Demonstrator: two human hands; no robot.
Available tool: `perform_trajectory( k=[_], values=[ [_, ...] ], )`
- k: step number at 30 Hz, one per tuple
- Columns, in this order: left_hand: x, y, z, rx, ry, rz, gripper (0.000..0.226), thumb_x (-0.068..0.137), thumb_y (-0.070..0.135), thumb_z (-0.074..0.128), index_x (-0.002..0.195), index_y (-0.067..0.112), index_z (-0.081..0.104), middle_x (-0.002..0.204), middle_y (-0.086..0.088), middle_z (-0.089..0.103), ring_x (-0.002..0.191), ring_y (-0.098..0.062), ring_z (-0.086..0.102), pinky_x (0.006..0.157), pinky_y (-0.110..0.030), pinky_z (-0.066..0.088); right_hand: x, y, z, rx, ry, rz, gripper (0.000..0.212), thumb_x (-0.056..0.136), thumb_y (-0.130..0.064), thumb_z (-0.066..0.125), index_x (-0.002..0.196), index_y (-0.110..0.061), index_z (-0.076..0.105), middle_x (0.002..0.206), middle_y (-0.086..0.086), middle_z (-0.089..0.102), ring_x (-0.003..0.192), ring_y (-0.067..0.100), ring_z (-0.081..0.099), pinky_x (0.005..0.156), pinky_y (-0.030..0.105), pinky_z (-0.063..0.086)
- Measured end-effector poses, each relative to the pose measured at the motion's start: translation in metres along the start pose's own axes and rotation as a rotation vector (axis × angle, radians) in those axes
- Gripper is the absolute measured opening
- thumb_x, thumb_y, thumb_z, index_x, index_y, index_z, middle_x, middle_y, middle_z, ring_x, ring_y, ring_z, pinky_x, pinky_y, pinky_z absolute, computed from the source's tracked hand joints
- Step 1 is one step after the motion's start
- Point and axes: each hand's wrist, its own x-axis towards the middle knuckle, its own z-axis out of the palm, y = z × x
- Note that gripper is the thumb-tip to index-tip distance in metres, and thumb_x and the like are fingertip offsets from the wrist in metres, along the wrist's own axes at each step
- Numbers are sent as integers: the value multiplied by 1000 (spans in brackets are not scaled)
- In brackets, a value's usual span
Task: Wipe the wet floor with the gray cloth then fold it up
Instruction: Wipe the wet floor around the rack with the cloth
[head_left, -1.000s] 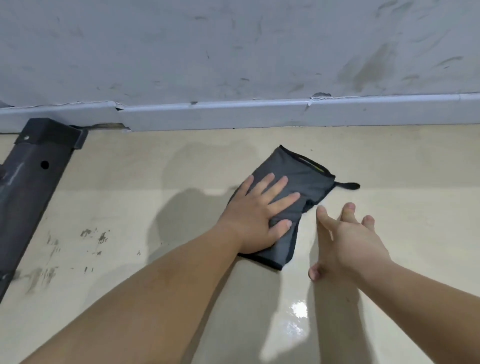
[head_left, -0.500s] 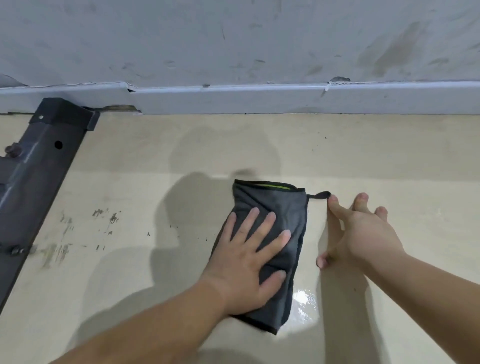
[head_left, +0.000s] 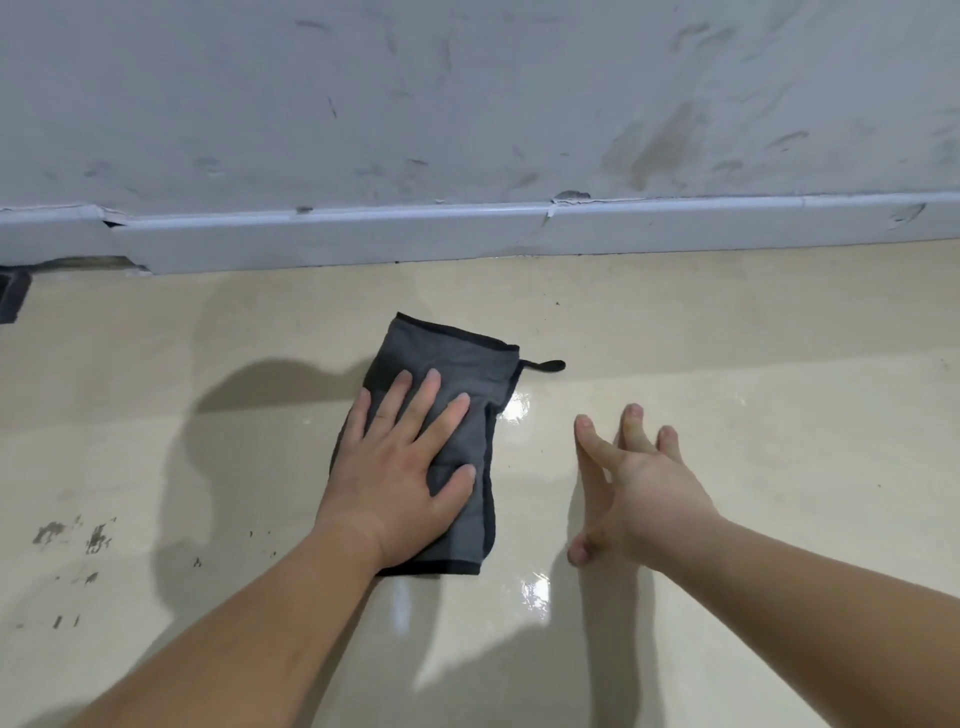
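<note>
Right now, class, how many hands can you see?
2. The left hand lies flat on the cloth; the right hand is spread open to the cloth's right, not touching it.

gray cloth (head_left: 457, 364) partly under left hand (head_left: 400, 483), dark object (head_left: 13, 296) cropped at left edge

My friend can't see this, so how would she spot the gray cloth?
Look below the scuffed gray wall and its baseboard, on the shiny beige floor. The gray cloth lies flat under the left hand. Only it is dark, black-edged, with a little loop at one corner.
</note>
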Motion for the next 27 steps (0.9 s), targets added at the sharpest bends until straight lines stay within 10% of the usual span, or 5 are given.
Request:
perform_trajectory(
  k=[4, 9, 14, 22, 27],
  values=[
    [1, -1, 5, 15, 38, -41, 73, 94, 68, 22, 161, 45, 6, 173, 8, -3, 159, -18, -5, 128, -50, 1, 3, 13, -11, 52, -51, -80, 127, 64, -52, 89, 155, -55, 1, 168, -11, -9, 156, 33, -11, 116, 51, 38],
    [4, 24, 9, 29, 22, -344, 72, 97, 63, 7, 163, 37, -7, 173, -2, -8, 158, -25, -10, 126, -53, -1, -17, 87, -33, 413, 169, -230, 68, 83, -23, 79, 144, -37, 51, 144, -15, 48, 138, 12, 47, 102, 14, 34],
    [37, 110, 13, -78, -4, -638, 71, 101, 56, 3, 163, 23, -11, 171, -14, -13, 155, -41, -15, 121, -67, -6, -22, 150, -24, 76, 54, 112, 80, 72, -33, 73, 141, -25, 33, 131, 7, 33, 124, 30, 43, 92, 41, 53],
    [59, 236, 29, 103, -29, 86, 70, 102, 58, 11, 164, 29, -5, 172, -6, -10, 157, -36, -15, 123, -61, -6, -11, 168, -10, -20, 78, 188, 102, 61, -38, 88, 145, -21, 32, 137, 15, 39, 117, 38, 52, 73, 35, 49],
    [-8, 254, 45, 58, -45, 467, 66, 103, 56, 28, 163, 30, 17, 173, -2, 6, 159, -32, -5, 125, -60, 3, -24, 190, -3, -16, 137, 65, 103, 65, -59, 82, 149, -46, 25, 167, 0, 16, 141, 24, 38, 95, 40, 51]
  ],
)
